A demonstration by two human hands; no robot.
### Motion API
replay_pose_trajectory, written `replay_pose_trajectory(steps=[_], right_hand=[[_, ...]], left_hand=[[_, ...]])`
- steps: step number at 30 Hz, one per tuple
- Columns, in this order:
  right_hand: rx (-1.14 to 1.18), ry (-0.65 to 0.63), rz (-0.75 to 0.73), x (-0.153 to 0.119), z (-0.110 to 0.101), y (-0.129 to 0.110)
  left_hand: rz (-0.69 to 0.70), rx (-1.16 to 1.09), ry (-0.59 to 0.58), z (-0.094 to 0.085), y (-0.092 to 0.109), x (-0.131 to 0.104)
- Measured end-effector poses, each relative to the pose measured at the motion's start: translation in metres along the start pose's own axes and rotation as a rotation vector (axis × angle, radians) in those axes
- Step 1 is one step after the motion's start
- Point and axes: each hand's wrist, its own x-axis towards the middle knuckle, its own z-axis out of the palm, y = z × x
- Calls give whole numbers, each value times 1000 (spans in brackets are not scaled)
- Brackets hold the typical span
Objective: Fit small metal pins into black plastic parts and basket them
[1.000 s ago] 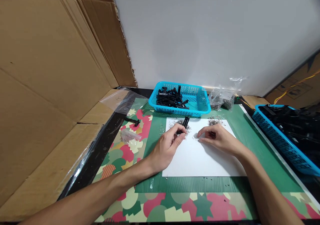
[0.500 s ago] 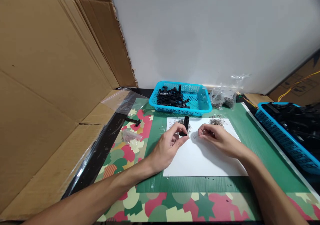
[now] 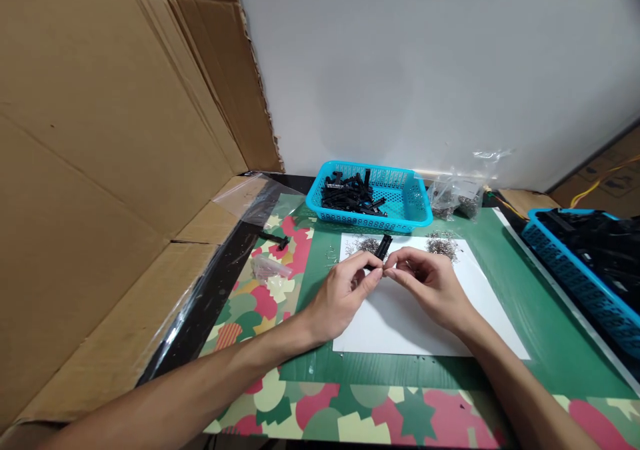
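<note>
One white sheet (image 3: 400,327) lies before me on a green mat (image 3: 313,280), and around that, along the left and near edges, I see a red, green and cream patterned covering (image 3: 310,410). Farther left the black bench (image 3: 207,293) shows. Brown cardboard (image 3: 100,137) stands along the left, a pale grey wall (image 3: 390,70) spans the far side, and a carton (image 3: 617,170) sits at far right behind yellow wires (image 3: 597,182). I make out dark printed marks on the carton but can read no words; the pale label (image 3: 466,189) on the clear bags (image 3: 469,207) is too small for me to read. My left hand (image 3: 345,297) pinches the near end of a black part (image 3: 384,245), which slants toward the far right over the sheet, just right of the left metal pile (image 3: 367,245) and well short of the right one (image 3: 443,247). My right hand (image 3: 440,287) has its fingertips pressed together at that same end; I cannot tell whether something tiny is between them. Similar parts (image 3: 350,197) lie in the far blue basket (image 3: 370,223), and dark pieces (image 3: 605,243) heap a right-hand basket (image 3: 575,280).
</note>
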Motion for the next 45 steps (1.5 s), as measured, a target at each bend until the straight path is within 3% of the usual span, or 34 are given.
replay_pose_trajectory(steps=[6,14,19,27,34,45], right_hand=[[-8,65,-1,0,-8,2],[-114,-25,-26,-3,-8,-1],[-176,-36,-43,-4,-11,-4],[-291,140,-246,-8,-2,-6],[-455,118,-360,-8,1,-13],[-559,87,-505,-10,-2,-6]], left_hand=[[21,60,2,1,-3,0],[68,206,6,3,-3,-2],[22,104,-4,2,-4,-2],[-28,-167,3,1,-12,-1],[-51,-195,73,4,-18,3],[-50,-207,79,4,-8,4]])
